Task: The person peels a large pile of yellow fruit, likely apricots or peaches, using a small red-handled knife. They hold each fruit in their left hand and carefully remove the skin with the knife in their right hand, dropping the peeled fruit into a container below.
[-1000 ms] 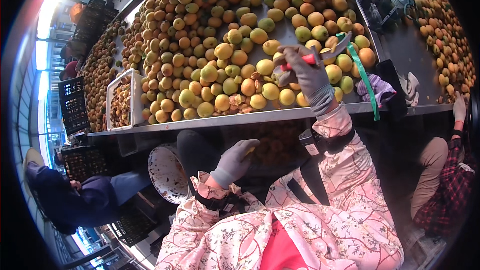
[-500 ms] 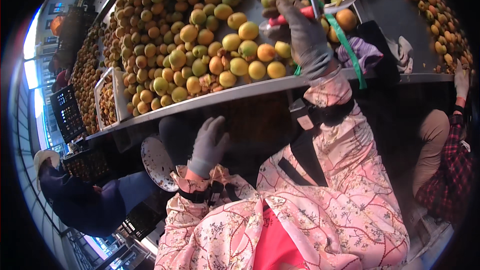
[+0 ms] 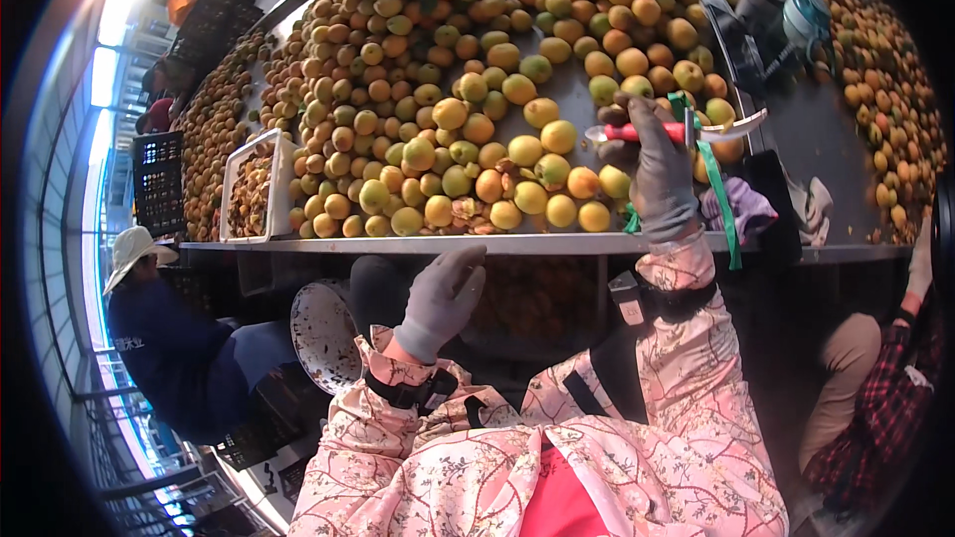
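Note:
My right hand, in a grey glove with darkened fingers, is closed on the red handle of a curved knife above the table's front right part. The blade points right, and a small pale, rounded tip sticks out left of my fingers. My left hand, also gloved in grey, hovers just below the table edge, fingers loosely stretched and holding nothing. Many yellow, green and orange apricots cover the metal table ahead. Torn apricot pieces lie among them near the edge.
A white bin of apricot scraps stands at the left. Right of my right hand are a green strap, a purple cloth and a teal bottle. A speckled basin sits below. People work at far left and right.
The view has shifted, showing more of the table's far side. My left hand has risen closer to the table edge. My right hand still grips the knife, its blade now more level.

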The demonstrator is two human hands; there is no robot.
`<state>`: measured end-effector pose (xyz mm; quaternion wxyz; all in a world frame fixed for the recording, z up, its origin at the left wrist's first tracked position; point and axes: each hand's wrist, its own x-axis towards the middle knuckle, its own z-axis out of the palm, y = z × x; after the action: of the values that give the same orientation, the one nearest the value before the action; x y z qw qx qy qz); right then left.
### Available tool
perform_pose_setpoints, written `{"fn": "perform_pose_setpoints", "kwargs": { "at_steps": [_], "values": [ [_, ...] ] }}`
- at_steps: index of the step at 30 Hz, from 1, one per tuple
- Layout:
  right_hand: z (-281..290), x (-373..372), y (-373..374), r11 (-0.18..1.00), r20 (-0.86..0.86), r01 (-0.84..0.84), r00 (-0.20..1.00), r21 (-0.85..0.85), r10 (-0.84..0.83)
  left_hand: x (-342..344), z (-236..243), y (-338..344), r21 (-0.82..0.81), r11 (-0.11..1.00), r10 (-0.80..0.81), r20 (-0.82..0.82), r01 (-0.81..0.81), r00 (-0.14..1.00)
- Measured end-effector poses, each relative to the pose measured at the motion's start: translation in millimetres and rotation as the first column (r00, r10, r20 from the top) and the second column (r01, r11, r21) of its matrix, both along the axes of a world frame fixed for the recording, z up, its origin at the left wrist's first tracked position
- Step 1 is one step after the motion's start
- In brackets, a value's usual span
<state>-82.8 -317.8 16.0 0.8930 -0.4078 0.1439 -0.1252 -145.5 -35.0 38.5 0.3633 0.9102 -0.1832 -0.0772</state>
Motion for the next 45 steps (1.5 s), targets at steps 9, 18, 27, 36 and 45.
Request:
{"fn": "perform_pose_setpoints", "kwargs": {
  "at_steps": [9, 18, 27, 36, 45],
  "values": [
    [3.8, 1.8, 8.8, 1.0, -0.027, -0.005, 1.0, 0.0, 0.005, 19.5, -4.8, -1.8, 0.112, 0.993, -0.027, 0.042, 0.022, 0.999],
    [5.6, -0.2, 5.0, 1.0, -0.027, 0.022, 0.999, 0.001, -0.022, 66.3, -27.5, -53.0, 0.524, 0.851, 0.037, -0.13, 0.037, 0.991],
    [5.8, 0.6, 1.2, 1.0, -0.03, 0.031, 0.999, 0.005, -0.031, 84.2, -20.0, -92.9, 0.609, 0.774, 0.048, -0.331, 0.174, 0.942],
    [7.0, -1.2, 2.5, 0.999, -0.054, 0.03, 0.998, -0.032, -0.032, 70.9, -34.8, -98.4, 0.468, 0.882, 0.047, -0.217, 0.062, 0.975],
    [4.6, -2.2, 0.7, 0.998, -0.041, 0.053, 0.998, -0.026, -0.054, 79.2, -21.8, -84.6, 0.234, 0.968, 0.132, -0.18, -0.088, 0.975]
  ]
}}
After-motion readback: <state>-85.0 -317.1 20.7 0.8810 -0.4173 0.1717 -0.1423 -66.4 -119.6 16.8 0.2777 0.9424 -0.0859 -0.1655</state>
